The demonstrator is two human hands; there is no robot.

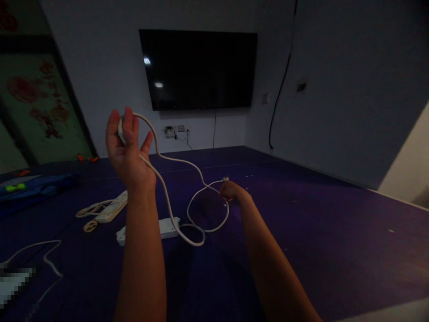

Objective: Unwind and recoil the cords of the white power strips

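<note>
My left hand (pixel 129 150) is raised with its fingers partly spread, and a white power cord (pixel 164 179) is wound around it and held there. From this hand the cord hangs down in a long curve and lies in loops on the dark blue floor. My right hand (pixel 234 190) is low at the loops, its fingers closed on the cord close to the white plug (pixel 225 179). Exactly how those fingertips grip is hard to see. Behind my left forearm lies a white power strip (pixel 168 228), partly hidden, which the cord meets at its right end.
Another power strip (pixel 112 210) with a bundled cord lies to the left. A thin white cable (pixel 50 259) runs at the lower left, near blue cloth (pixel 43 185). A television (pixel 201 69) hangs on the wall above sockets (pixel 181 128); a black cable (pixel 281 89) dangles at right.
</note>
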